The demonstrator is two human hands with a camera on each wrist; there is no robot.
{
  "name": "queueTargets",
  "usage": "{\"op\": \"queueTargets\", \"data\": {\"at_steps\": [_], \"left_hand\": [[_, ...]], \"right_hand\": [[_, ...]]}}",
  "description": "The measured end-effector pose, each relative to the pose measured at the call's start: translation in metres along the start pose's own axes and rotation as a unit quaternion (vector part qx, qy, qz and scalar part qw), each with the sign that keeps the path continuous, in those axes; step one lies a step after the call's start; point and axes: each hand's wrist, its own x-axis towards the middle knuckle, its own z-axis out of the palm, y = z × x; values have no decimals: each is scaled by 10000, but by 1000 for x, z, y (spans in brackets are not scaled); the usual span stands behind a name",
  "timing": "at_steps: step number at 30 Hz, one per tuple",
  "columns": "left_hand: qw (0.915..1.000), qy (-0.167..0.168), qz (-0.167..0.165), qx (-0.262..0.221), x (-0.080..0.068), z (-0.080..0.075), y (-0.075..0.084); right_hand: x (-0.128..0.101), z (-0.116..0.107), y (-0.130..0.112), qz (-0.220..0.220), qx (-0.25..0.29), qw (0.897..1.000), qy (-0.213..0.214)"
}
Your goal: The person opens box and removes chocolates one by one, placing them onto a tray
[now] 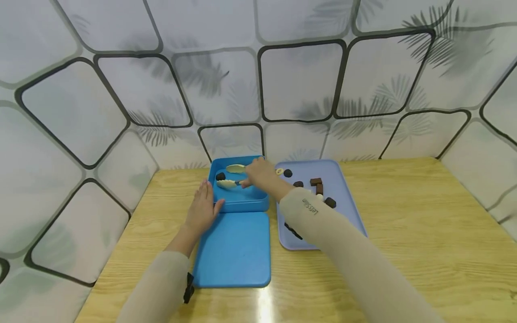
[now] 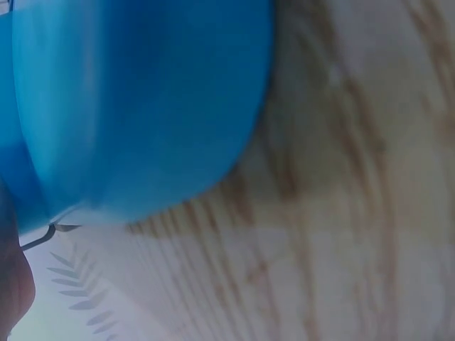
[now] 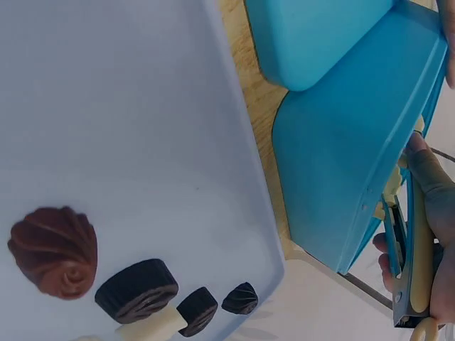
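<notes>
Two hands are seen at a blue box (image 1: 242,202) on a wooden table (image 1: 404,233). Tongs (image 1: 236,183) are gripped by the curled fingers of the right hand (image 1: 264,176) over the box, near a dark chocolate (image 1: 220,176) inside. The box's left wall is touched by the left hand (image 1: 202,211), fingers straight and together. A lid (image 1: 234,251) lies just before the box; a lilac tray (image 1: 351,202) of chocolates sits beside it.
</notes>
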Motion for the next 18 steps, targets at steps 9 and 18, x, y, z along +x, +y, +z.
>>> {"op": "queueTargets", "data": {"at_steps": [9,18], "left_hand": [[10000,48,42,1,-1,3,-2],[9999,121,77,-24,-1,4,-4]], "right_hand": [[4,10,-10,394,-307,9988,7],[3,17,-10,367,-451,9977,348]]}}
